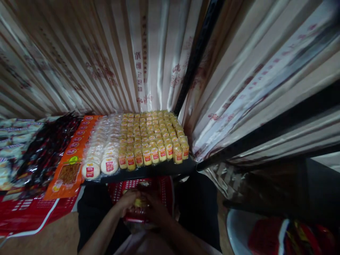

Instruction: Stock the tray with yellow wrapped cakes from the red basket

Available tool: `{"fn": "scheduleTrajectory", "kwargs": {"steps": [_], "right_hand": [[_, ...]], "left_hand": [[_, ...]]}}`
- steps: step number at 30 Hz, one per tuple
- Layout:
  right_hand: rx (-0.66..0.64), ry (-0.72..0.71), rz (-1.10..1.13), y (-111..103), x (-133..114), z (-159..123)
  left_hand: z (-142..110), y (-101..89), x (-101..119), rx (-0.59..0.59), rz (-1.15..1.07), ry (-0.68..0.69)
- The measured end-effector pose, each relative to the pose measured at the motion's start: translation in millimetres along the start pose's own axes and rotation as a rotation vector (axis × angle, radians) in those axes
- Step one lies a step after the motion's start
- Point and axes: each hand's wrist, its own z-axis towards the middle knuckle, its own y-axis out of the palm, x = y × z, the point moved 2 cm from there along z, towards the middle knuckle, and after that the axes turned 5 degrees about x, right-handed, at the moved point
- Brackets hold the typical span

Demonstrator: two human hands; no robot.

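Both my hands meet over a red plastic basket point(168, 193) between my knees. My left hand point(129, 199) is closed, its fingers curled around a yellow wrapped snack point(140, 202). From the other side my right hand point(155, 209) closes on the same snack; its fingers are dark and partly hidden. Just beyond the basket, on a black shelf, stand tight rows of yellow wrapped snacks point(155, 141) with red labels. To their left are two rows of round white wrapped cakes point(109, 165).
Left of the cakes lie an orange snack packet point(69, 166), dark glossy packets point(45, 152) and white packets point(16, 138). A second red basket point(34, 216) stands below them. Printed curtains point(148, 53) and black frame bars point(196, 60) close off the back. A pale basin point(235, 230) holds packets.
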Motion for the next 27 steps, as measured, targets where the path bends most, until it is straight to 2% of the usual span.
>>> {"fn": "scheduleTrajectory", "kwargs": {"steps": [3, 6, 10, 12, 17, 22, 27], "right_hand": [[0.019, -0.098, -0.010, -25.3, -22.2, -11.3], [0.017, -0.054, 0.054, -48.4, -35.0, -14.1], [0.063, 0.000, 0.111, -72.9, -46.1, -10.8], [0.096, 0.043, 0.163, -81.7, -49.3, -8.6], [0.098, 0.062, 0.321, -91.5, -50.3, -3.6], [0.215, 0.074, 0.404, -95.2, -43.7, -1.6], [0.218, 0.109, 0.516, -90.3, -44.8, -5.2]], "left_hand": [[-15.3, 8.6, 13.1, -0.100, -0.114, -0.012], [-27.8, 15.0, 32.3, -0.138, -0.100, -0.009], [-37.5, 23.2, 58.3, -0.121, -0.138, 0.087], [-39.0, 25.9, 67.1, -0.066, -0.146, 0.151], [-37.2, 24.7, 79.3, 0.102, -0.227, 0.350], [-42.7, 24.2, 85.6, 0.138, -0.294, 0.434], [-49.2, 34.9, 88.8, 0.152, -0.203, 0.519]]}}
